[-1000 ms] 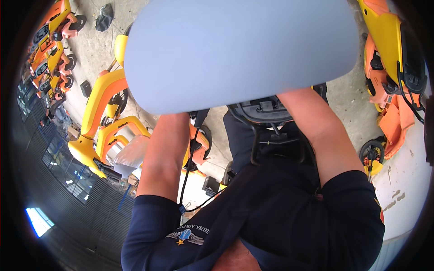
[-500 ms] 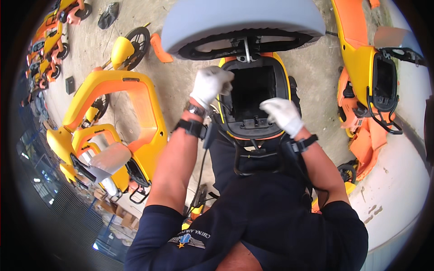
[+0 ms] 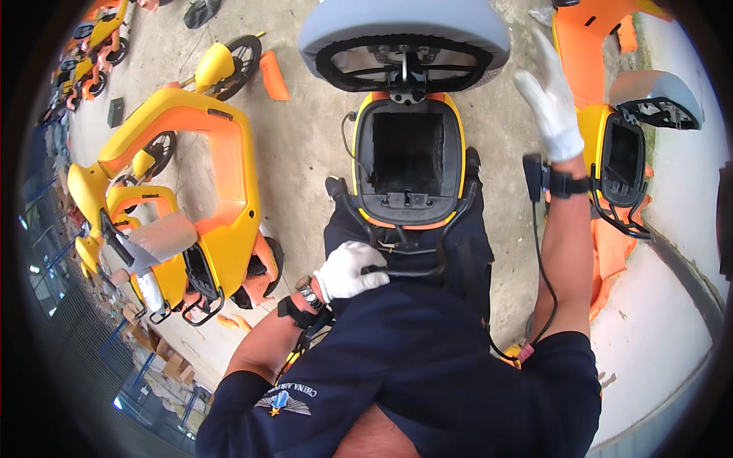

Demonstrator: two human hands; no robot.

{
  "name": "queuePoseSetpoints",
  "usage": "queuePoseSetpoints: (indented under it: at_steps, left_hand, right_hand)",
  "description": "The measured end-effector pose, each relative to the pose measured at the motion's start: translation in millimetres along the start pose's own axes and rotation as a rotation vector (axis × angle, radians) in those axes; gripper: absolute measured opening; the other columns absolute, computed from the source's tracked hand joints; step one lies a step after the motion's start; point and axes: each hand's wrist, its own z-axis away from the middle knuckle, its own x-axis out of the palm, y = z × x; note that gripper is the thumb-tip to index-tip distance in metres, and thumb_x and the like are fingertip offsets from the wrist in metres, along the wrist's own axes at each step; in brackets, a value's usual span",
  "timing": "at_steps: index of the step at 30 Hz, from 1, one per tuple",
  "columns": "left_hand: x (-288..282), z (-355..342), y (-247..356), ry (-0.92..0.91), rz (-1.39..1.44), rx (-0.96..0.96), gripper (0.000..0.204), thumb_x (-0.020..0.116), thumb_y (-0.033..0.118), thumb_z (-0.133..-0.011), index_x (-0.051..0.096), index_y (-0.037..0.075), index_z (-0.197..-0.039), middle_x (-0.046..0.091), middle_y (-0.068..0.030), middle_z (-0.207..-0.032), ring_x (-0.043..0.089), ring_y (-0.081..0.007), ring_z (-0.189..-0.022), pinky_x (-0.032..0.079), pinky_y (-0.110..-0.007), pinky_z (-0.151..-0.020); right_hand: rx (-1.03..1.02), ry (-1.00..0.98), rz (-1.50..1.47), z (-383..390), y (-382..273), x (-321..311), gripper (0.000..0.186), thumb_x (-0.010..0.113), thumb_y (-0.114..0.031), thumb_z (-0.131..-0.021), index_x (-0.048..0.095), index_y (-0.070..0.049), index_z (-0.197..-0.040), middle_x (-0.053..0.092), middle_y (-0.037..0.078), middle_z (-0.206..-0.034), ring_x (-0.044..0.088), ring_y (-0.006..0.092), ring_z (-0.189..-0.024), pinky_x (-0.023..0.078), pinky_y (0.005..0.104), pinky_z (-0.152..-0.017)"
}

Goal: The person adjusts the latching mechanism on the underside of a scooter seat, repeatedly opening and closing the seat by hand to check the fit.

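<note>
In front of me is a yellow and orange scooter body with a black open compartment (image 3: 408, 200). Its grey seat (image 3: 405, 21) is tipped up at the far end, with the black ribbed underside toward me. My left hand (image 3: 351, 271), in a white glove, is curled round the left part of the black rear rail (image 3: 416, 271) near my waist. My right hand (image 3: 551, 103), also gloved, is raised to the right of the seat, fingers stretched out and holding nothing. A thin black cable (image 3: 346, 137) loops out at the compartment's left edge.
Yellow and orange scooter bodies stand at left (image 3: 229, 168). Another scooter (image 3: 599, 114) with a raised seat is close beyond my right forearm. An orange panel (image 3: 273, 76) and a black bag (image 3: 200, 13) lie on the concrete floor (image 3: 305, 145). A white wall (image 3: 679, 305) runs along the right.
My left hand has come back from the compartment's left edge to the rear rail. My right hand has swung up and out to the right, opening. The seat leans further back.
</note>
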Motion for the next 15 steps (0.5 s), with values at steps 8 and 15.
queuePoseSetpoints:
  at_steps: [8, 15]
  left_hand:
    - [56, 0, 19, 0.314, -0.564, -0.383, 0.017, 0.067, 0.012, -0.061, 0.063, 0.010, -0.077, 0.062, -0.0060, -0.083, 0.057, -0.0293, -0.087, 0.044, -0.041, -0.076]
    - [88, -17, 50, 0.322, -0.760, -0.799, 0.011, 0.064, 0.015, -0.066, 0.068, 0.010, -0.074, 0.062, -0.0071, -0.093, 0.054, -0.0278, -0.097, 0.040, -0.040, -0.082]
  right_hand:
    - [-0.521, -0.282, 0.137, -80, -28, 28, 0.082, 0.074, -0.033, -0.063, 0.039, -0.001, -0.130, 0.051, 0.024, -0.115, 0.049, 0.0367, -0.111, 0.041, 0.0390, -0.097]
    - [-0.586, -0.558, 0.178, 28, -48, 26, 0.084, 0.077, -0.026, -0.053, 0.044, -0.008, -0.129, 0.037, 0.023, -0.129, 0.036, 0.0413, -0.121, 0.032, 0.0523, -0.101]
